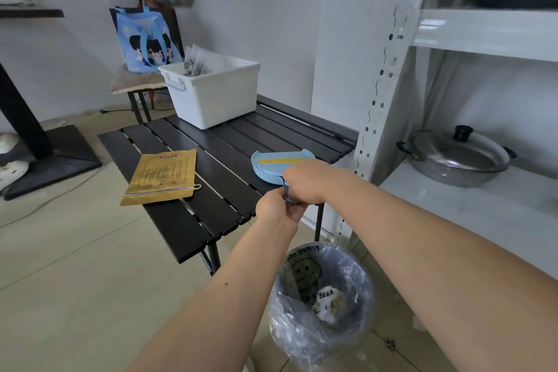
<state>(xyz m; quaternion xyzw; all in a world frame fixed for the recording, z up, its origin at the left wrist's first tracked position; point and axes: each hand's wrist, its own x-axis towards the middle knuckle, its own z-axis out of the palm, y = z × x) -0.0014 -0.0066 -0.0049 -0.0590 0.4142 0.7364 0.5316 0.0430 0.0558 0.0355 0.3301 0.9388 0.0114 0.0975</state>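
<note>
A light blue half-round tray (268,167) with a yellow toothed strip lies on the near right corner of the black slatted table (211,166). My right hand (308,183) covers the tray's near edge, fingers curled round a small blue piece at the table's edge. My left hand (276,205) meets it from below and pinches the same blue piece (288,193). What the piece is cannot be made out. A yellow zip pouch (161,177) lies flat on the table's left side.
A white bin (216,93) holding packets stands at the table's far end. A lined waste bin (323,296) sits on the floor under my arms. White metal shelving (377,100) with a lidded pot (456,157) stands at the right. A blue tote bag (145,39) sits behind.
</note>
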